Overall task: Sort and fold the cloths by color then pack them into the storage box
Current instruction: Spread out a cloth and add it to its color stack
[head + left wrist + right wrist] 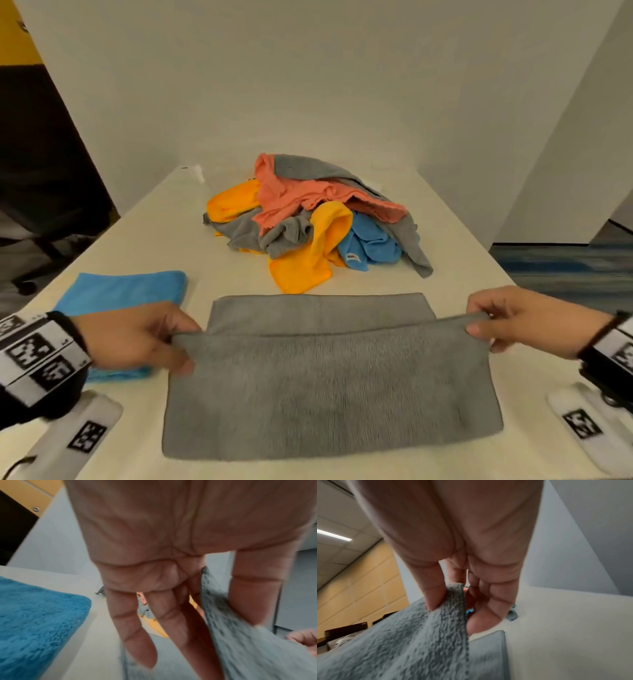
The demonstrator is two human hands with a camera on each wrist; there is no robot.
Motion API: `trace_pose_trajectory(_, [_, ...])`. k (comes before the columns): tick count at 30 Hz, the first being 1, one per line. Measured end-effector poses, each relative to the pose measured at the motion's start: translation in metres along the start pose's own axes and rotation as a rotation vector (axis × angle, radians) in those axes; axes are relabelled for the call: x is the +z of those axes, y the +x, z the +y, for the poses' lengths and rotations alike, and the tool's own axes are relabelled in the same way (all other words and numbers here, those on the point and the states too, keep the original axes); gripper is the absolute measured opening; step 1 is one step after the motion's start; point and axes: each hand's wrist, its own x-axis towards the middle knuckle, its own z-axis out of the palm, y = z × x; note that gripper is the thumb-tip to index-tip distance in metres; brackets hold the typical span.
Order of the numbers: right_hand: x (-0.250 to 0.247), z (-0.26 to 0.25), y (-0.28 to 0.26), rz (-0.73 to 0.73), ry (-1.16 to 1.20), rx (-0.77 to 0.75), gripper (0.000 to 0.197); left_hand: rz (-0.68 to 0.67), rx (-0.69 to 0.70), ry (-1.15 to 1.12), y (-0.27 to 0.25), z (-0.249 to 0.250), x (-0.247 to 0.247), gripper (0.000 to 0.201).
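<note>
Head view: we had our left hand (137, 339) & right hand (524, 322) each pinching a raised corner of the grey terry cloth (329, 394), mid-table (half-folded). Best to match edges w/ equal tension, then flatten.

Soft, even indoor light, faint shadows; wrist views are blurred by motion (a ceiling strip light (334, 534) glows), wide-angle edges bend
</note>
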Motion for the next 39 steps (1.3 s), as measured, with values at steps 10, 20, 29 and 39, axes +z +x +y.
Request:
trace_pose_trajectory(10, [0.013, 0.001, 0.103, 0.161, 0.049, 0.254, 0.018, 0.436, -0.296, 0.025, 0.075, -0.014, -0.017, 0.006])
trace_pose_trajectory(20, [0.023, -0.001, 0.114, 0.195, -0.282, 0.273, 0.027, 0.500, -0.403, -0.005, 0.094, -0.019, -0.017, 0.024])
trace_pose_trajectory(29, [0.024, -0.001, 0.119, 0.257, -0.247, 0.319, 0.025, 0.599, -0.462, 0.366, 0.104, -0.015, -0.011, 0.025])
trace_pose_trajectory(39, [0.010, 0.025, 0.077, 0.171, -0.053, 0.421, 0.031, 0.782, -0.318, 0.752, 0.096, -0.020, -0.005, 0.047])
